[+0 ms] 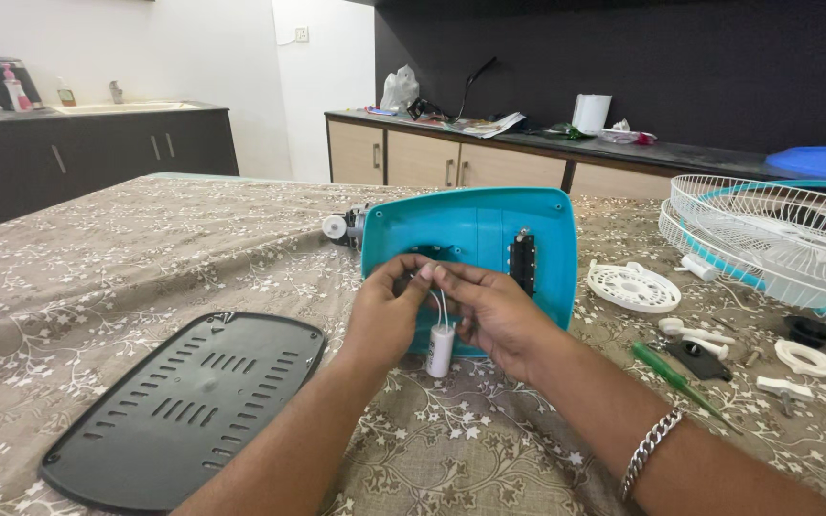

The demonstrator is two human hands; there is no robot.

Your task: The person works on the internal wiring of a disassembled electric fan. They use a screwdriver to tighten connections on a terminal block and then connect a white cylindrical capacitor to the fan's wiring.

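Both hands together at the middle of the surface (pixel 97 258): left hand (pixel 386 315) and right hand (pixel 494 315) pinch the thin white wires (pixel 443 308) of a small white capacitor (pixel 441 350), which hangs upright just below the fingertips, in front of the teal base (pixel 470 234) lying open side up. Black vented cover (pixel 184 406) lies flat to the left, well apart from the hands. To the right: round white grille piece (pixel 634 287), green screwdriver (pixel 676 380) near the right forearm, wire fan guard (pixel 776 239) at the edge, small white and black parts scattered between.
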